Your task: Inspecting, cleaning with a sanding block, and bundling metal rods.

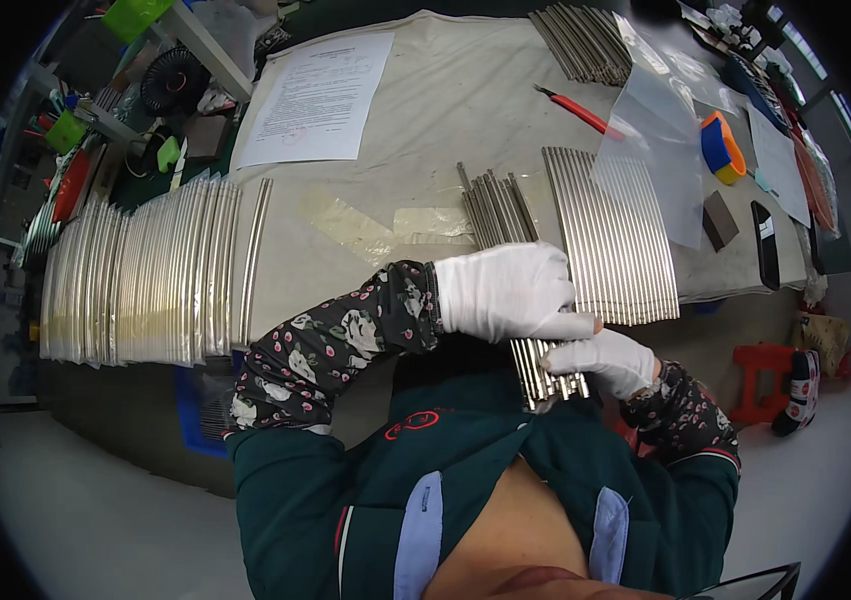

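Observation:
A bundle of thin metal rods (pixel 498 212) lies lengthwise in front of me, its near ends jutting past the table's front edge. My left hand (pixel 505 290), in a white glove, is closed across the top of this bundle. Lower down, my gloved right hand (pixel 602 362) grips the same rods close to their near ends, thumb on top. Just to the right, a flat row of similar shiny rods (pixel 615 245) lies side by side. A single rod (pixel 256 255) lies at the left, beside several rods in clear plastic sleeves (pixel 145 275).
Another rod pile (pixel 580 42) lies at the far right, near red-handled pliers (pixel 580 110) and a clear plastic sheet (pixel 655 150). An orange-and-blue tape roll (pixel 722 148) and a phone (pixel 765 245) lie rightward. A printed paper (pixel 317 98) is at the back left; a red stool (pixel 760 380) stands right.

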`<action>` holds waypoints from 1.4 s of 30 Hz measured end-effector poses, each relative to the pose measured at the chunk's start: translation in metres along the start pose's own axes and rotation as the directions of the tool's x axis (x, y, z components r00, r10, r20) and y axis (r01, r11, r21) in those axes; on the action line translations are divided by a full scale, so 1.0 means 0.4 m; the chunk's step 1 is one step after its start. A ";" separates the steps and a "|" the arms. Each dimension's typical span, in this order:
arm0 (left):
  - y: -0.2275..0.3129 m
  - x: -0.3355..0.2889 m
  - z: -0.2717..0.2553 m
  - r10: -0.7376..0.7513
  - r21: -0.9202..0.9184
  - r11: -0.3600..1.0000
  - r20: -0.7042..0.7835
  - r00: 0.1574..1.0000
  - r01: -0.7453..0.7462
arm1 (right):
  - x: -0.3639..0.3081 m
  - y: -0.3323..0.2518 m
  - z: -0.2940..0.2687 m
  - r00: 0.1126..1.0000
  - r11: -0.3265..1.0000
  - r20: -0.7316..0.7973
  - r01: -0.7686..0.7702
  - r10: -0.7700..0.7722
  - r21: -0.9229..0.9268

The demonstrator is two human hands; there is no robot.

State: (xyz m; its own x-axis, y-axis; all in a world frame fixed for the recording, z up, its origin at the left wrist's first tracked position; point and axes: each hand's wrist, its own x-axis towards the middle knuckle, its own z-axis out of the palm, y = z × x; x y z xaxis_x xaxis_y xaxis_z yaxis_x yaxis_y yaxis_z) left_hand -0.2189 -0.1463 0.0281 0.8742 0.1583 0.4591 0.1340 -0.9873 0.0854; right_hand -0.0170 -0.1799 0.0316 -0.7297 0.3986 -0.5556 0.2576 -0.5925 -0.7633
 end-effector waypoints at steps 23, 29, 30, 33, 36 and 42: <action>-0.242 -0.119 -0.208 -0.436 -0.161 0.899 -0.235 0.869 0.407 | 0.250 -0.457 0.083 0.142 0.098 -0.002 0.671 -0.990 -0.735; -0.095 0.012 -0.214 -0.579 -0.053 0.785 -0.416 0.701 0.617 | 0.161 -0.420 0.104 0.274 0.333 -0.197 0.846 -0.942 -0.417; -0.092 0.024 -0.212 -0.512 0.020 0.817 -0.437 0.740 0.577 | 0.149 -0.417 0.104 0.273 0.326 -0.185 0.861 -0.944 -0.390; -0.149 -0.001 -0.161 -0.467 0.037 0.851 -0.399 0.789 0.523 | 0.151 -0.409 0.081 0.283 0.299 -0.099 0.872 -0.954 -0.387; -0.129 0.006 -0.153 -0.600 -0.287 0.800 -0.354 0.718 0.527 | 0.139 -0.403 0.054 0.383 0.377 -0.068 0.839 -0.921 -0.393; -0.069 0.060 -0.180 -0.635 -0.390 0.772 -0.462 0.619 0.501 | 0.090 -0.396 0.061 0.404 0.341 0.020 0.796 -0.915 -0.500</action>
State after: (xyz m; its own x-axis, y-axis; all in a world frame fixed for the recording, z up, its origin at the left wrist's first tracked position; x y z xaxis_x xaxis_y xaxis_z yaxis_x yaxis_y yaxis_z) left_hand -0.2353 -0.1144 0.1005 0.2403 0.7310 0.6387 0.3592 -0.6782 0.6411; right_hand -0.0995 -0.0888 0.1406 -0.5425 0.6891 0.4804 -0.1766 0.4656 -0.8672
